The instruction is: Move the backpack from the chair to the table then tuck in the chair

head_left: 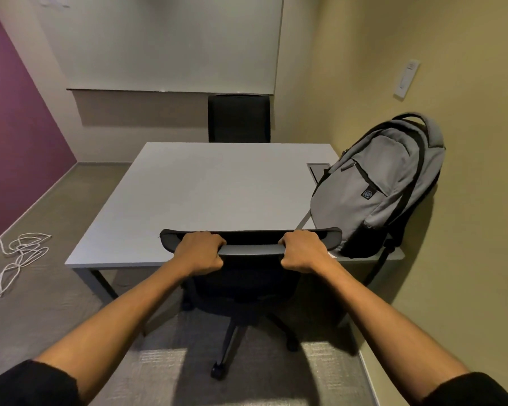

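Observation:
A grey backpack [379,186] with black straps stands upright on the right near corner of the white table [194,194], leaning against the yellow wall. A black office chair [251,249] on wheels stands at the table's near edge, its backrest top level with the tabletop edge. My left hand [201,253] grips the top of the backrest on its left side. My right hand [301,252] grips the same top edge on its right side. The chair's seat is mostly hidden under the backrest and my arms.
A second black chair [239,118] stands at the table's far side. A white cord [18,256] lies tangled on the floor to the left. A cable hatch [318,168] sits in the tabletop by the backpack. The yellow wall runs close along the right.

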{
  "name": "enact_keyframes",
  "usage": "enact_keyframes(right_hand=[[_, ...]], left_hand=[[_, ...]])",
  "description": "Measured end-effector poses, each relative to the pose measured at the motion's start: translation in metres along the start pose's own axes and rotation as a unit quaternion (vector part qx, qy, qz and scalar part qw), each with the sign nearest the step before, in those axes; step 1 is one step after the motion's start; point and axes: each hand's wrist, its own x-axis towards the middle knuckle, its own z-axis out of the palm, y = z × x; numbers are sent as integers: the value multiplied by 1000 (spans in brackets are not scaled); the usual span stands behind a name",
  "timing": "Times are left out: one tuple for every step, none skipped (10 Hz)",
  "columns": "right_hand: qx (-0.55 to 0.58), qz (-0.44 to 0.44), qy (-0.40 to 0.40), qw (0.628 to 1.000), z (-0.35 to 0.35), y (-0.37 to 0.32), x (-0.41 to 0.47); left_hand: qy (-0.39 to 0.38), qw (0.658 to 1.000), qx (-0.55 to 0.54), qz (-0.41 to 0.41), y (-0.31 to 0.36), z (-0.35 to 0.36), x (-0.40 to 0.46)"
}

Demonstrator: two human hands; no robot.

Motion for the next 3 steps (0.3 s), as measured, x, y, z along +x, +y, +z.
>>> enact_keyframes(right_hand=[[23,-19,-14,999,0,1,-2],[68,-37,-13,997,-14,0,-7],[110,-45,28,993,-22,6,-6]], left_hand=[[-11,1000,11,22,0,-1,-6],[-28,998,-4,56,6,-15,-12],[-47,997,-36,55,9,-27,-13]])
